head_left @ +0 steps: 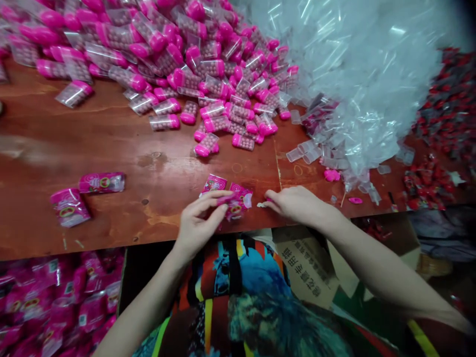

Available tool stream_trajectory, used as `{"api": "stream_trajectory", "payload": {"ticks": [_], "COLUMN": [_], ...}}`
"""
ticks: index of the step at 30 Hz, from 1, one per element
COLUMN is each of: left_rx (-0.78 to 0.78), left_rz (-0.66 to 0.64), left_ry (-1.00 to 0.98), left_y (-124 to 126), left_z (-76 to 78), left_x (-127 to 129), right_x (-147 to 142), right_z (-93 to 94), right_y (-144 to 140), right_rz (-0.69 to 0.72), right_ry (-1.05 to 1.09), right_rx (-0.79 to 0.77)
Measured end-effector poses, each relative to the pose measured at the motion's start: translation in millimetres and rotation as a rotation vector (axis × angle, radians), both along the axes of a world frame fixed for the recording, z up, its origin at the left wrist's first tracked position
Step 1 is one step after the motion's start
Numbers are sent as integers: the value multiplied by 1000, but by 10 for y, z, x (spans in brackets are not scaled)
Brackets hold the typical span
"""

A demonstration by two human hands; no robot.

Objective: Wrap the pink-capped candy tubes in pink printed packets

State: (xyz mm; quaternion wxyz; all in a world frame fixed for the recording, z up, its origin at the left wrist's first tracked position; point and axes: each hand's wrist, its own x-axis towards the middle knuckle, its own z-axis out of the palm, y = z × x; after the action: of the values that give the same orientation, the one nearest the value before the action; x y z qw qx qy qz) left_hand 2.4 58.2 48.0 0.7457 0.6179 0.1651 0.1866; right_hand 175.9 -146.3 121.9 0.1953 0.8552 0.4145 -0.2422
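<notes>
My left hand [199,220] is closed at the table's front edge, thumb and fingers pinching a pink printed packet [238,198] with a clear window. Another pink packet [214,182] lies flat just behind those fingers. A short way to the right, my right hand [293,204] has its fingertips pressed together low over the wood. A bit of pink shows at these fingertips, and a small white piece [261,205] is beside them; what they grip is hidden. Two filled pink packets, one flat [102,182] and one angled [70,207], rest on the left.
A big heap of clear candy tubes with pink caps [215,87] covers the back of the brown table [122,144]. Clear plastic bags [353,74] pile up at the back right, with red packets [427,181] beyond. Below the edge are pink packets [55,307] and a cardboard box [305,270].
</notes>
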Motion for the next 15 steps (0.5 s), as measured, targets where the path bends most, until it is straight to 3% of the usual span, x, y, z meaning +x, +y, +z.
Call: {"api": "stream_trajectory", "payload": {"ticks": [5,9,15], "left_rx": [-37,19,94], "left_rz": [238,278,335], "left_ry": [84,116,114], "left_y": [185,190,157], "left_z": [-165,-233,-287], "left_x": [-156,-200,-225], "right_x": [-151,-153,-102], "right_z": [-70,-84,-22], "right_y": [273,427,458], "right_rz": [18,52,-31], "right_ry": [-28,19,70], "right_rx": [-48,-51,-87]}}
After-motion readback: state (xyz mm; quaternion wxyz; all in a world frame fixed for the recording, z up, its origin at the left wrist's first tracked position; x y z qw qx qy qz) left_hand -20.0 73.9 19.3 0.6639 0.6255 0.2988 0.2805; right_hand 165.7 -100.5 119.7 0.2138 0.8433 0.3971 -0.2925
